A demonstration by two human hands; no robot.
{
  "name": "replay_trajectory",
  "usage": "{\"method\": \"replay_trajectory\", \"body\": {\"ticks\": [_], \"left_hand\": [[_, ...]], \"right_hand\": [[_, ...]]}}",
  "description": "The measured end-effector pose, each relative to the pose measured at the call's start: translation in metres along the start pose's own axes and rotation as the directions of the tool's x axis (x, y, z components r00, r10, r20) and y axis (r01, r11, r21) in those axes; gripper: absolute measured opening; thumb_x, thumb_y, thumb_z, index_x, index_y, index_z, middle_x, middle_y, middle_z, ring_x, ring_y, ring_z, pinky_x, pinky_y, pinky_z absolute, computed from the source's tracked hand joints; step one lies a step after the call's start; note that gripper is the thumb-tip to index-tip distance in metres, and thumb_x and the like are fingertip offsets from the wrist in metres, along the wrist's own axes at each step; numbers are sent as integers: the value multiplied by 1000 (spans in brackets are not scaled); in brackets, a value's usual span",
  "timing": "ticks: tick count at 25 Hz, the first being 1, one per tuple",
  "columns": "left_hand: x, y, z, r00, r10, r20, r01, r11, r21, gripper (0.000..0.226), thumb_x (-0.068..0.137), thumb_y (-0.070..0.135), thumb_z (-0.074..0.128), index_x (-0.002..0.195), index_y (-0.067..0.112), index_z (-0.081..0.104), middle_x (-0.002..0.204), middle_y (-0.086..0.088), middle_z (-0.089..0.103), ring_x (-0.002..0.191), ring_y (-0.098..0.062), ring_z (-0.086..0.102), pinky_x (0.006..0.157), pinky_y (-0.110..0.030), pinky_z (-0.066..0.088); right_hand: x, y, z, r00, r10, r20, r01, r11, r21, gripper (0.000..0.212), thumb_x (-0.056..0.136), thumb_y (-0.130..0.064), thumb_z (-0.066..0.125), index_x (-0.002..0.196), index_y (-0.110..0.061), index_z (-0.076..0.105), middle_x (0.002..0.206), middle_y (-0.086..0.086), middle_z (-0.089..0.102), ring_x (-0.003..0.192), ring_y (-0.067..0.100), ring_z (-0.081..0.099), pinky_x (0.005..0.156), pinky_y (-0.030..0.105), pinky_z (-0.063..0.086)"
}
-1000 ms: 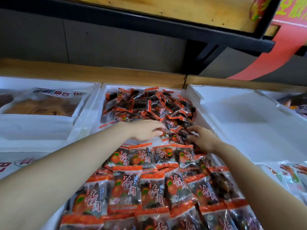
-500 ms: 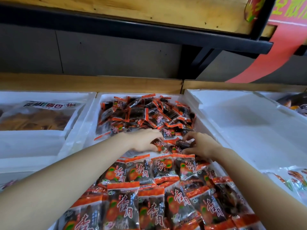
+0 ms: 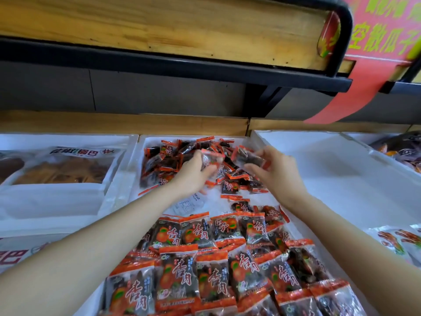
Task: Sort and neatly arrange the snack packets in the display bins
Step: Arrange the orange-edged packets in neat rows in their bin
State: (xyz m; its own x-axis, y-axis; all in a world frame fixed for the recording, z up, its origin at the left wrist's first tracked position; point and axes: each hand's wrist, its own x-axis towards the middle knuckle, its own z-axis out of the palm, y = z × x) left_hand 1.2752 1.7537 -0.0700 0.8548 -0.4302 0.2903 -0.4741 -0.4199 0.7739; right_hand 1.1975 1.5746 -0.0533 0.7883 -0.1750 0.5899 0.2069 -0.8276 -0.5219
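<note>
Orange-trimmed snack packets (image 3: pixel 214 265) fill the centre foam bin (image 3: pixel 134 160): neat overlapping rows at the front, a loose heap (image 3: pixel 166 156) at the back, w/ a strip of white bin floor btwn them. Both hands reach over the heap. Left hand (image 3: pixel 193 176) curls round one clear packet (image 3: pixel 210 159); right hand (image 3: pixel 276 172) pinches a second packet (image 3: pixel 247 157) btwn thumb & fingers. Left-side bin (image 3: pixel 45 201) holds a large bag of pale brown snacks (image 3: pixel 66 167); right-side bin (image 3: pixel 341 179) sits against the centre one. Wooden shelf (image 3: pixel 159 23) & red banner (image 3: pixel 364 92) overhead.
</note>
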Motion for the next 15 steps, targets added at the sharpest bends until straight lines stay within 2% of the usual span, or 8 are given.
{"method": "replay_trajectory", "body": {"ticks": [1, 3, 5, 7, 9, 12, 13, 15], "left_hand": [[-8, 9, -2, 997, -36, -62, 27, 989, -144, 24, 101, 26, 42, 118, 10, 40, 100, 0, 56, 73, -19, 67, 59, -29, 59], [-21, 26, -1, 982, -126, -139, 54, 900, -433, 32, 102, 35, 37, 120, 9, 40, 113, -5, 56, 77, -19, 70, 72, -39, 60], [-35, 41, -4, 963, -222, -154, 69, 754, -653, 49, 100, 49, 33, 129, 10, 41, 126, -9, 56, 86, -22, 71, 83, -49, 57], [-53, 53, -7, 960, -260, -105, 66, 575, -816, 52, 100, 46, 36, 131, 5, 44, 122, -18, 60, 87, -26, 69, 81, -48, 58], [-74, 60, -9, 964, -256, -72, 73, 514, -854, 47, 99, 38, 44, 126, 0, 52, 113, -17, 65, 88, -23, 67, 75, -40, 60], [-97, 56, -15, 966, -247, -72, 62, 495, -867, 34, 97, 34, 50, 108, 6, 65, 99, -10, 73, 90, -20, 70, 71, -31, 58], [-102, 53, -17, 967, -245, -74, 56, 484, -873, 31, 97, 32, 50, 108, 6, 65, 99, -10, 73, 90, -21, 71, 71, -31, 58], [-108, 46, -20, 962, -259, -91, 51, 494, -868, 31, 98, 28, 51, 116, 6, 61, 109, -14, 70, 96, -25, 70, 72, -34, 59]], "right_hand": [[-2, -15, -2, 997, -54, -53, 54, 999, 0, 15, 85, -29, 67, 97, -22, 60, 75, -13, 58, 64, 9, 55, 51, 14, 41], [-8, -40, -2, 972, -211, -105, 205, 976, -70, 21, 88, -27, 63, 108, -21, 66, 87, -11, 64, 74, 6, 55, 64, 16, 46], [-16, -57, 3, 941, -331, -74, 323, 942, -95, 26, 91, -20, 59, 116, -18, 66, 100, -2, 69, 86, 13, 59, 78, 27, 50], [-28, -72, 7, 918, -395, -28, 394, 918, -36, 26, 92, -13, 54, 116, -15, 66, 101, 4, 70, 91, 23, 60, 82, 33, 47], [-42, -86, 11, 892, -452, 21, 450, 890, 72, 25, 93, -11, 50, 112, -12, 66, 101, 2, 69, 93, 17, 59, 84, 26, 44], [-60, -104, 9, 908, -386, 165, 324, 894, 308, 27, 98, -17, 45, 117, -13, 64, 112, -11, 60, 103, -6, 51, 90, 8, 38], [-62, -105, 7, 911, -359, 200, 280, 898, 339, 28, 99, -18, 43, 119, -15, 63, 115, -15, 57, 106, -10, 49, 92, 6, 36], [-60, -99, 4, 925, -304, 230, 207, 907, 368, 28, 98, -19, 44, 119, -18, 62, 118, -14, 59, 109, -7, 52, 94, 9, 39]]}}
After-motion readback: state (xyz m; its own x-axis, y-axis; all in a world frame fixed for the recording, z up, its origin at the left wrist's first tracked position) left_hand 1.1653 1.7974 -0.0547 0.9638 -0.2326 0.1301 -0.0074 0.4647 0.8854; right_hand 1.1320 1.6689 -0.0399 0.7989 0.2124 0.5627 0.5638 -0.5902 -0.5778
